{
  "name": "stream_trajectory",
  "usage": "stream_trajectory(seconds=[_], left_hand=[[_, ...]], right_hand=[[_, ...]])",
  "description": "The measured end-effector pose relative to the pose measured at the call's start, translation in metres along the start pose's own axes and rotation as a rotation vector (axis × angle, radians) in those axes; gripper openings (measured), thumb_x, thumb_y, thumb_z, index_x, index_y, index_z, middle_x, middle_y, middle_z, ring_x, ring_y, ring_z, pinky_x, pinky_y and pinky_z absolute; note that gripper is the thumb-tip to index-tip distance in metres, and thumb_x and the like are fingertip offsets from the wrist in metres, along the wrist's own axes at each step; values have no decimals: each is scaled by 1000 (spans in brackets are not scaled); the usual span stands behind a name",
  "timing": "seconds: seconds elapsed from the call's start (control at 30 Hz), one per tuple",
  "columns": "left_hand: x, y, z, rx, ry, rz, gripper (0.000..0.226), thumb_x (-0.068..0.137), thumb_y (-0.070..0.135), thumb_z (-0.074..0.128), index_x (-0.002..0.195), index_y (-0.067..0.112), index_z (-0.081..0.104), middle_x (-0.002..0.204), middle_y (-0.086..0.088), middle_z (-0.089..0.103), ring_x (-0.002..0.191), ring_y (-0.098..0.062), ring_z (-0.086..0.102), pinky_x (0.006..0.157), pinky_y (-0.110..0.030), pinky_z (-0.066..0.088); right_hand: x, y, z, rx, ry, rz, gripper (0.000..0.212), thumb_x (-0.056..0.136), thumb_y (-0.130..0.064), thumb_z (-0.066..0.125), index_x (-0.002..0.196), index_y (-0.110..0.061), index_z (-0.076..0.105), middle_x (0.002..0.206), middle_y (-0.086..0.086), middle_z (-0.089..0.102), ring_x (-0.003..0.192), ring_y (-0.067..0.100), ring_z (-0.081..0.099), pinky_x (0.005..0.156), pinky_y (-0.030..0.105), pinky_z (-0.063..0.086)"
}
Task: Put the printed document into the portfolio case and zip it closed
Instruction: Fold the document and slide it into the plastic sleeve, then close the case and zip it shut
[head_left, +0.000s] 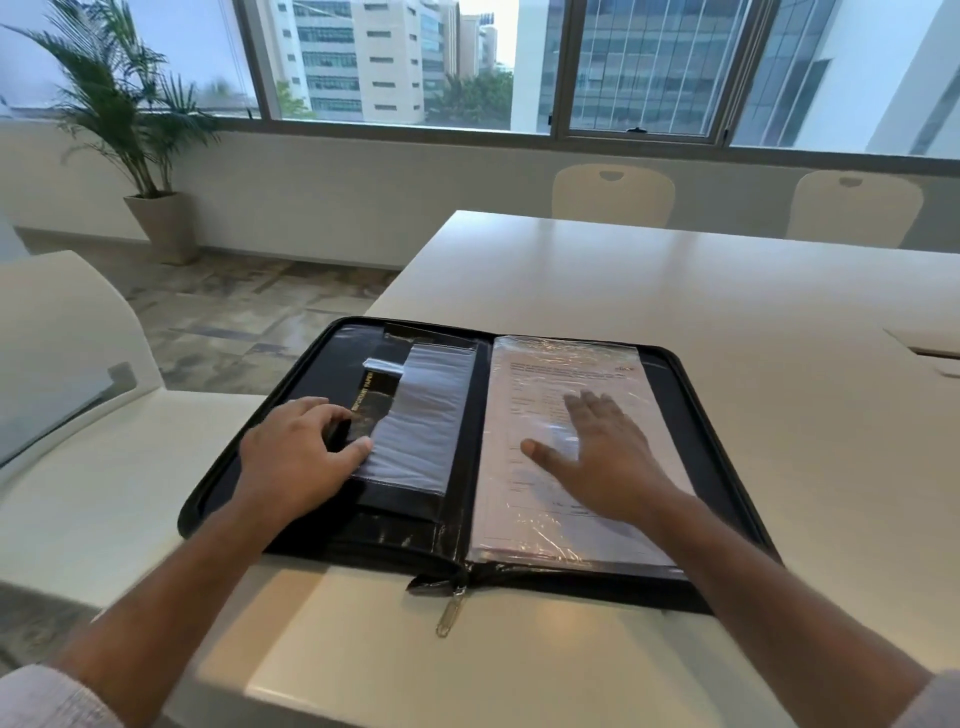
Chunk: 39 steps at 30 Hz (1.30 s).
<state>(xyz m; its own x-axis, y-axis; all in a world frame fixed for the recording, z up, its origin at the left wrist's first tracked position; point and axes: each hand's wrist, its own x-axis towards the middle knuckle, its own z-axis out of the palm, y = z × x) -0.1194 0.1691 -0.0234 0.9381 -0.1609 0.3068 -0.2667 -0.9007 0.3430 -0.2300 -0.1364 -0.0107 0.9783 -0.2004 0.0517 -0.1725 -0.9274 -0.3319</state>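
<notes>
A black portfolio case (719, 431) lies spread open on the white table (675, 291), its left half hanging past the table corner. The printed document (524, 400) lies inside a clear plastic sleeve on the right half. My right hand (597, 457) rests flat on it, fingers spread, holding nothing. My left hand (296, 457) sits on the left half, fingers curled over the edge of a grey inner pocket (421, 415). A silver zipper pull (451, 613) hangs from the spine at the near edge.
A white chair (67, 353) stands close on the left, beside the table corner. Two more chairs (613, 195) line the far side under the window. A potted palm (156, 208) stands on the floor at far left. A cable hatch (930, 348) is set in the table at right.
</notes>
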Motion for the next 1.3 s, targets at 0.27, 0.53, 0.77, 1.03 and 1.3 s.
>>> stream_trajectory(seconds=[0.27,0.53,0.77,1.03,1.3], left_hand=[[-8,-23,-11,-4,-135,-269,67,78,67,60,133,29,52,144,-3,46,128,-29,45,101,-49,36],[12,-59,-73,-1070,-149,-428,31,74,23,77,102,12,67,105,-13,70,77,-19,69,72,-30,52],[-21,-51,-81,-1932,-385,-428,51,96,45,47,116,4,70,109,-14,74,99,-26,71,88,-44,56],[-56,61,-46,-2084,-331,-274,50,68,26,79,114,8,69,116,-15,66,105,-34,62,95,-47,48],[-51,115,-28,-1609,-479,106,35,97,32,45,124,28,67,123,5,69,115,-13,63,92,-29,52]], right_hand=[[-6,-50,28,4,-43,-132,92,82,-79,31,153,-23,12,162,2,5,148,17,-2,117,37,-1],[-5,-60,34,-4,-36,-110,91,83,-78,29,153,-23,12,162,2,7,148,17,-3,117,38,-4],[-3,-81,23,157,-13,-137,88,82,-77,37,151,-24,22,159,1,21,146,17,12,118,40,12],[-16,-105,-18,831,182,-170,72,74,-76,50,130,-31,53,128,-9,58,111,12,59,88,35,53],[-41,-78,-78,1509,356,-117,72,76,-70,49,117,-12,62,120,16,65,107,36,62,76,52,56]])
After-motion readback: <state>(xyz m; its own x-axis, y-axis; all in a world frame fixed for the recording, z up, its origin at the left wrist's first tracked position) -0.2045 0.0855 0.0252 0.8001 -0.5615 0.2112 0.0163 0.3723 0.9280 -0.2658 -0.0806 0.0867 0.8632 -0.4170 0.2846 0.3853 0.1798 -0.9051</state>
